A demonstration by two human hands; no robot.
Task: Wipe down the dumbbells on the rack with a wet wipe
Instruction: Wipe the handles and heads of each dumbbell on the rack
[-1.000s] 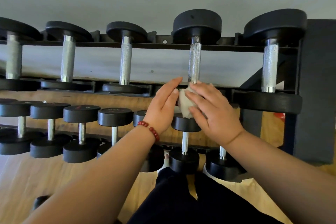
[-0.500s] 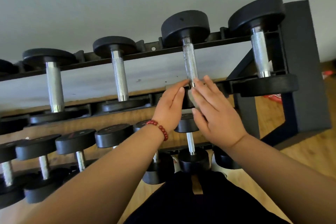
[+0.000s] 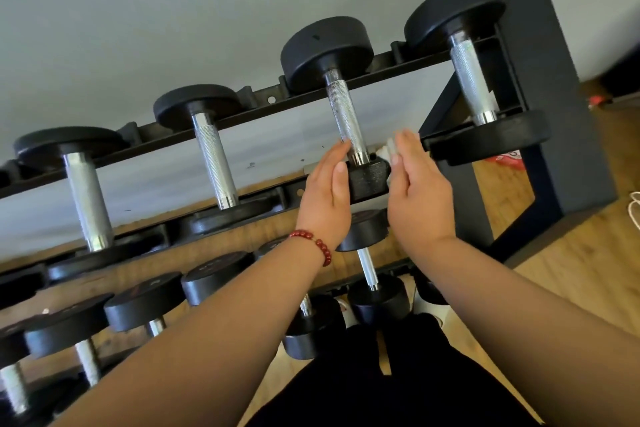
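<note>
The right hand (image 3: pixel 419 191) holds the wipe (image 3: pixel 388 152) against the inside of its nearly straight fingers, the thumb laid on it. A white crumple shows just past the fingertips. This hand stands just right of the near head of a dumbbell (image 3: pixel 346 121) lying on the top tier of the rack (image 3: pixel 554 80), second from the right end. Whether the wipe touches that head cannot be told. The left hand (image 3: pixel 325 191), fingers straight and together, flanks the same head on its left, its fingertips reaching the foot of the knurled handle. A red bead bracelet (image 3: pixel 311 243) circles the left wrist.
</note>
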